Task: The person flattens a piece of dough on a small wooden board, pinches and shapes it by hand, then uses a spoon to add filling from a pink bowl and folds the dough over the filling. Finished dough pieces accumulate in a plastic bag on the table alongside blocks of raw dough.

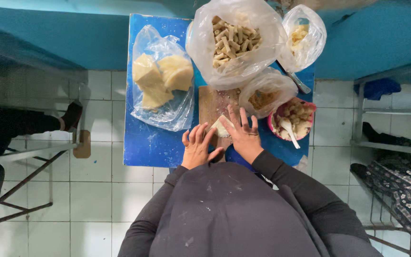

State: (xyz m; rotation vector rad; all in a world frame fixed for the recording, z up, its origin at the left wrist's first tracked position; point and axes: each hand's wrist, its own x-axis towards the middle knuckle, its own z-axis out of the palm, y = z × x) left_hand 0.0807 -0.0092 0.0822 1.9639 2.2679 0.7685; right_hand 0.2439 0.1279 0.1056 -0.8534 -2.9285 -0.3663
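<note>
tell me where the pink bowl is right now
In the head view the pink bowl sits at the right edge of the blue table, just right of the right hand and below the small bag, a white spoon in it.

Lighting was even and cool; soft glare on the plastic bags (236, 40). Left floor area dim. Edges bowed by wide-angle distortion; focus sharp.

Clear plastic bag (160, 81), left half of the blue table, lying flat and crumpled, holding pale yellow dough slabs. Large clear bag (234, 40), top centre, open-mouthed, filled with short beige rolled pieces. Smaller clear bag (304, 38), top right, holding pale lumps. Fourth clear bag (266, 93), just below the large one, beside a pink bowl, with orange-brown contents.
</note>
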